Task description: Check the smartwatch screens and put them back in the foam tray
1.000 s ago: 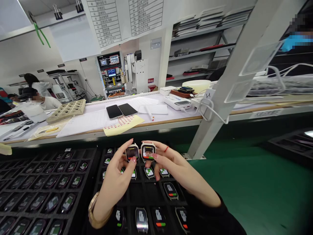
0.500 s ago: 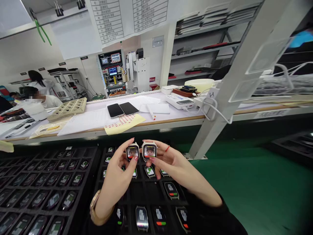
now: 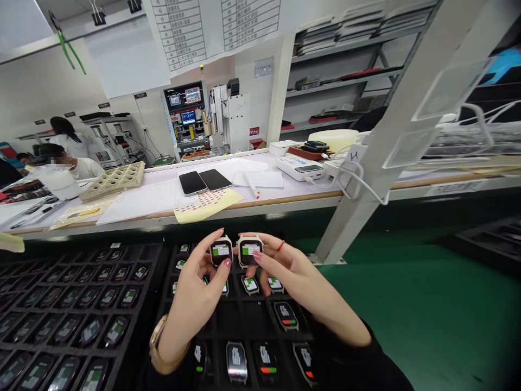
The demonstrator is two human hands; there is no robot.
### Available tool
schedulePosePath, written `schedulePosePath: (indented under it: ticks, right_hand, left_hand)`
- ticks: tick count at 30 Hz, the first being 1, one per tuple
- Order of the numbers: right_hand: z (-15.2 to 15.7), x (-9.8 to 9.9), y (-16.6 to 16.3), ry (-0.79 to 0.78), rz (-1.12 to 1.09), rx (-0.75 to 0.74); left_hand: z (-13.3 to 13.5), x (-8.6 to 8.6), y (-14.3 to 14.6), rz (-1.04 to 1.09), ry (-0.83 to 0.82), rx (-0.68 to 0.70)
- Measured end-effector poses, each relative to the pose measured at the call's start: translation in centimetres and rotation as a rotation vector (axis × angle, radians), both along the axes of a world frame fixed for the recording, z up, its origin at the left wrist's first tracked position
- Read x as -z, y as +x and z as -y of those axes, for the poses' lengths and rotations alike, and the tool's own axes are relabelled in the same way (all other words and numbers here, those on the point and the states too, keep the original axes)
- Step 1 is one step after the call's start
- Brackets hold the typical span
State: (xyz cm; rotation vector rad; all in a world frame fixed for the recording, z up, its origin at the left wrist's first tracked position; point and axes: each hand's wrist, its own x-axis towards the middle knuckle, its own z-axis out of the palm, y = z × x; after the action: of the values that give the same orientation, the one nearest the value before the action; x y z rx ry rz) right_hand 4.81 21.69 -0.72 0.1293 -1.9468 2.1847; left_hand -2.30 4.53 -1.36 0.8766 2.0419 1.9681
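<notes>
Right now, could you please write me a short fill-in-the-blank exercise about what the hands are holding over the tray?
1. Each hand holds one ____ module above the black tray.
2. The left hand wears a gold ____ at the wrist.
3. The right hand has a ____ ring.
4. Two phones lie on the ____ bench beyond the tray.

Missing words: watch; bracelet; red; white

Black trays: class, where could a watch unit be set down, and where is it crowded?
Empty cells lie in the near black tray beneath both wrists; bare green mat lies right of it. The left black tray is crowded with watch units.
</notes>
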Motion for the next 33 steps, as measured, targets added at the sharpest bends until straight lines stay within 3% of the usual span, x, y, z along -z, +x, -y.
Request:
schedulePosePath:
  ticks: [17, 23, 27, 33]
  right_hand:
    - [-0.1, 0.5, 0.0, -0.002, -0.033, -0.001]
    - [-0.3, 0.5, 0.2, -0.004, -0.049, -0.003]
    - [-0.6, 0.6, 0.2, -0.030, -0.047, -0.018]
    - [-0.7, 0.5, 0.1, -0.040, -0.046, -0.046]
  left_hand:
    - [0.2, -0.3, 0.0, -0.003, -0.046, -0.035]
    - [0.5, -0.4, -0.5, -0.003, 0.054, -0.034]
    - [0.9, -1.5, -0.5, -0.035, 0.041, -0.123]
    - [1.0, -4.6, -0.4, -0.161, 0.062, -0.190]
